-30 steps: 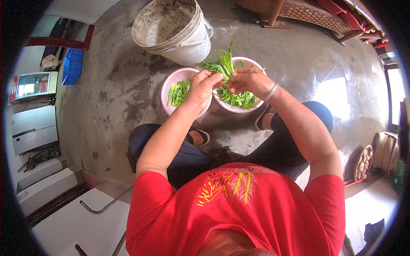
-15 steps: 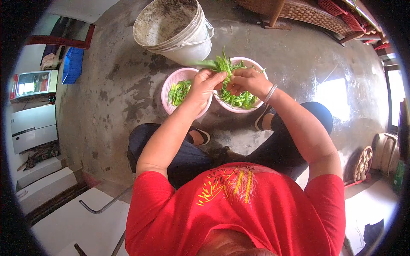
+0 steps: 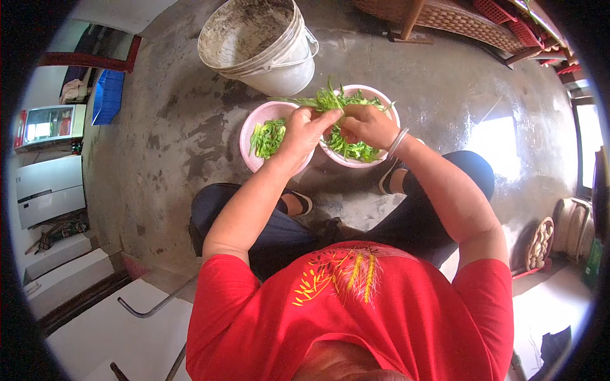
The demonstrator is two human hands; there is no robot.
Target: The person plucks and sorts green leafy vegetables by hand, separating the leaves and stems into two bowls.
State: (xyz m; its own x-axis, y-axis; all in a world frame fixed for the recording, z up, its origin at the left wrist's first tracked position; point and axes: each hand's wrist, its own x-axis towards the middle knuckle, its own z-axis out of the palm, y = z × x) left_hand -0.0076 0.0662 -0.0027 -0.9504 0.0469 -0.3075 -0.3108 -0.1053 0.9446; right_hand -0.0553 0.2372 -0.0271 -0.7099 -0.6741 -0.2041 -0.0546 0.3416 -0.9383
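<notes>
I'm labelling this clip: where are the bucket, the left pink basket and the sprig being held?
bucket (image 3: 279,70), head view, outer side wall.
left pink basket (image 3: 249,127), head view, bare left rim.
sprig (image 3: 318,101), head view, leafy stem above the hands.

Your greens (image 3: 327,100) have tipped over: a second ago the bunch stood nearly upright between your hands, now it lies almost flat, tips pointing left toward the bucket (image 3: 257,44). Your right hand (image 3: 367,126) has slid slightly left and down over the right bowl (image 3: 389,106). Your left hand (image 3: 305,132) has shifted a little up and right, closing against the right hand.
</notes>
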